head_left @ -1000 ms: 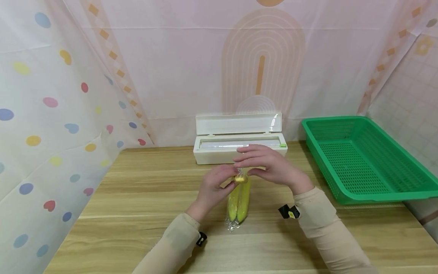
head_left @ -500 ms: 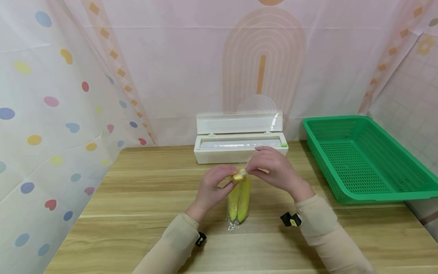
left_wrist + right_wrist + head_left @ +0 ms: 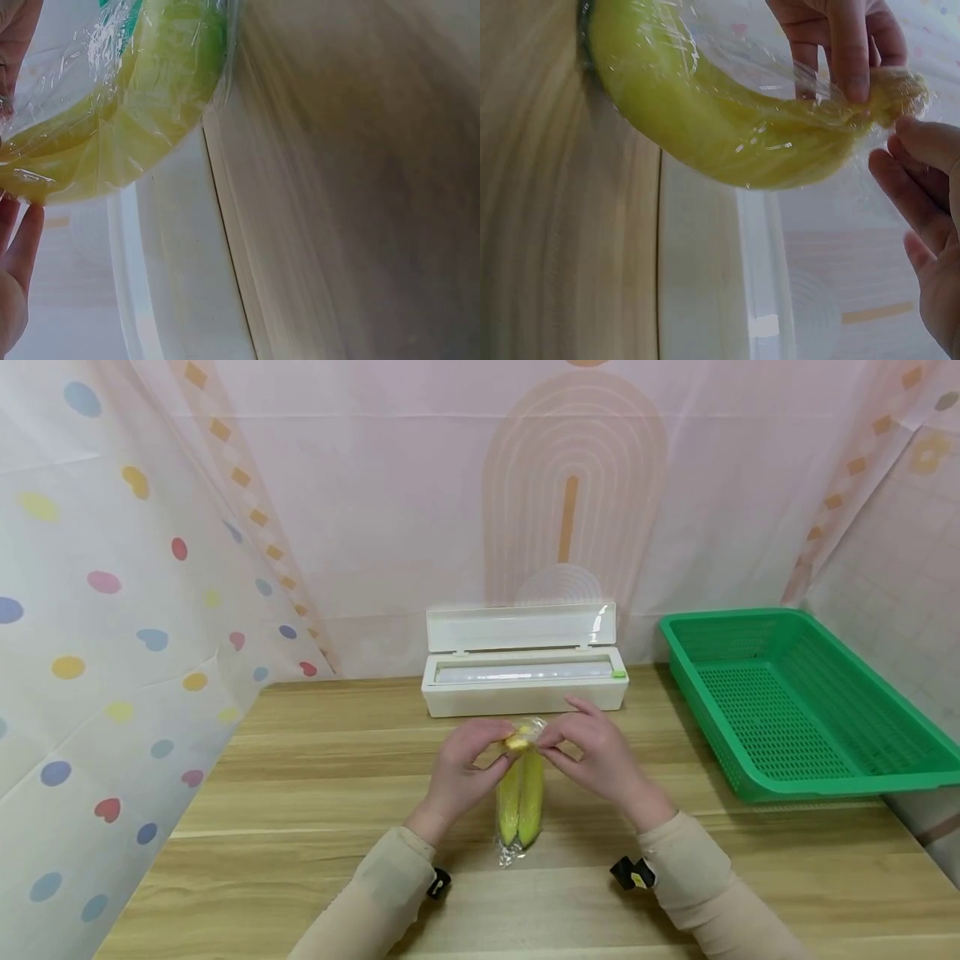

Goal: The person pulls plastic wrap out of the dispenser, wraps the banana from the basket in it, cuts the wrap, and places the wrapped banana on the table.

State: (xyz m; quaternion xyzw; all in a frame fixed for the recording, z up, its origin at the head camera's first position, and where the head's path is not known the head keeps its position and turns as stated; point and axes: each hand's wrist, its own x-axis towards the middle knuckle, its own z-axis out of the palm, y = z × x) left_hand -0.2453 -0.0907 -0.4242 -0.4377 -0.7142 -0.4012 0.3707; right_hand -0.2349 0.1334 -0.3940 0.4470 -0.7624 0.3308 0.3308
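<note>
Both hands are up at the stem end of the bananas (image 3: 521,789), which lie on the wooden table (image 3: 315,793) just in front of the person, wrapped in clear cling film (image 3: 512,852). The far tip sits between the two hands; the near end, with a tuft of crumpled film, points back toward the person.

The left hand (image 3: 459,772) has its fingers curled, thumb and fingertips pinching the film-covered stem. In the right wrist view those left fingers (image 3: 849,52) press down onto the stem from above, the wrap bunched under the fingertip.

The right hand (image 3: 592,760) comes in from the other side, fingers bent and close together, thumb and forefinger nipping the loose film at the stem tip. In its own wrist view the right fingers (image 3: 915,180) sit right beside the wrapped stem, lightly bent; whether they touch it there, I cannot tell. The left wrist view shows only the film-wrapped fruit up close, with fingertips at the frame edge.

Behind the hands, a white cling-film dispenser (image 3: 523,681) stands with its lid open. A green plastic basket (image 3: 795,706) sits to the right, well apart from the bananas.
</note>
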